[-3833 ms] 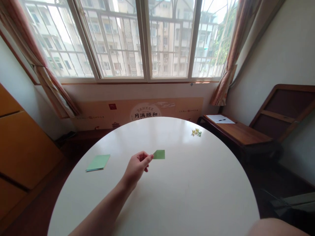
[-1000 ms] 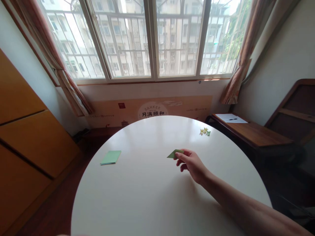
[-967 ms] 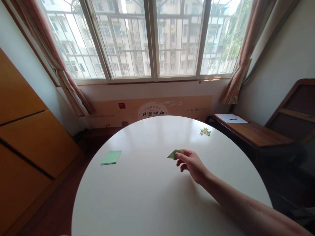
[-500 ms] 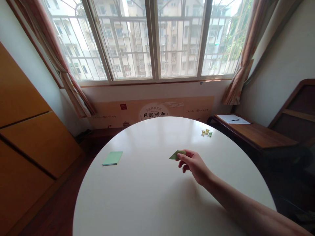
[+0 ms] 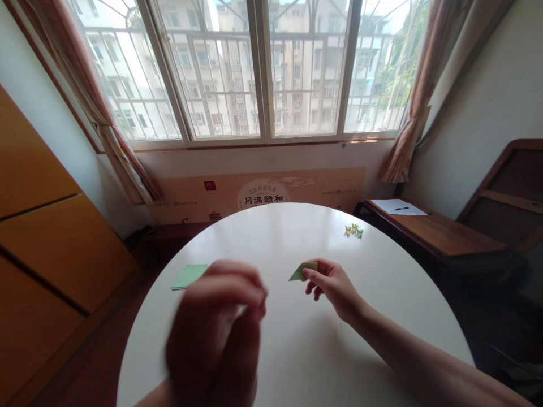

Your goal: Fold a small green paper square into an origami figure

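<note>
Holding a small folded piece of matt green paper (image 5: 298,272) is the right hand (image 5: 333,281), which pinches it between thumb and fingers above the middle of the bench (image 5: 297,350), a round, glossy white top. One end of the piece tapers to a point, directed leftward. The left hand (image 5: 206,319) is near the camera and blurred, its fingers curled toward the thumb; whether the tips meet or grip anything cannot be told. It stands apart from the piece.

Step in hand, as judged: handling of the folded paper, one hand steadying it and the other free of it. Any two-handed work on it would call for the left fingertips to meet its open end while the right pinch stays firm, without crushing the creases.

Surface: a stack of light green square paper sheets (image 5: 186,277) lies at the left, partly behind the left hand. Small folded yellow and green pieces (image 5: 353,230) sit clustered near the far right edge.

Room: a barred, white-framed window (image 5: 265,73) faces the bench, with a pinkish patterned curtain (image 5: 121,161) at its left. At the right, a low brown wooden stand (image 5: 453,229) carries a white sheet (image 5: 390,207).
</note>
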A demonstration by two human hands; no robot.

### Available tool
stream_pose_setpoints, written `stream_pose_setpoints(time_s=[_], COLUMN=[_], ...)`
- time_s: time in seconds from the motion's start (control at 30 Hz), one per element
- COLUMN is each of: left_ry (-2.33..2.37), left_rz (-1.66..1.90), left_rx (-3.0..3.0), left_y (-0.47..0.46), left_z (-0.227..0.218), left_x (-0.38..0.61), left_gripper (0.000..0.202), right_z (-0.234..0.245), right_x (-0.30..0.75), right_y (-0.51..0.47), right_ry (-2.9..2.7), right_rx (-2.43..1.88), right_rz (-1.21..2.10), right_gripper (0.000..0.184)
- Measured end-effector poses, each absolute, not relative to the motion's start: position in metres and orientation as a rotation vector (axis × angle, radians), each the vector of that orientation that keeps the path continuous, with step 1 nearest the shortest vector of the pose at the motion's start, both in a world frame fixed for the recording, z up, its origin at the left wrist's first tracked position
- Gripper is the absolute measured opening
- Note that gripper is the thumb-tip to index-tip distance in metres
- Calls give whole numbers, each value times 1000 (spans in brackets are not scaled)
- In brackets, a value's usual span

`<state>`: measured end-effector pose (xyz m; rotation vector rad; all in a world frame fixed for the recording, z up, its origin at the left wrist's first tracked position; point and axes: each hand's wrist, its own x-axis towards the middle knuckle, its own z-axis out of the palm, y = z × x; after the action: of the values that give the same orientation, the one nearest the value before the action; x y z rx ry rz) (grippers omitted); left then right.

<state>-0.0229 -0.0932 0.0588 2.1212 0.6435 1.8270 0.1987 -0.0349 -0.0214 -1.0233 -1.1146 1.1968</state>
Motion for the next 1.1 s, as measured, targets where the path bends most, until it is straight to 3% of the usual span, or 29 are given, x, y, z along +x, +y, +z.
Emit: stream_pose_setpoints(time_s=[0.13,0.27,1.1], left_ry=[963,1000,947], left_rz=[1081,708,597], left_rx=[1863,1668,1259], left_y=[-24,0,1], left_z=[54,24,11], left_x=[14,17,11], left_gripper=[18,31,29], right_z=[-17,-16,-35], right_x=[195,191,186], right_y=[-40,-44,-48], right_ry=[-1179,-1236,-1381], right_rx=[-1018,-1002,-1021], right_rz=[1174,1168,1007], right_gripper=[24,23,15])
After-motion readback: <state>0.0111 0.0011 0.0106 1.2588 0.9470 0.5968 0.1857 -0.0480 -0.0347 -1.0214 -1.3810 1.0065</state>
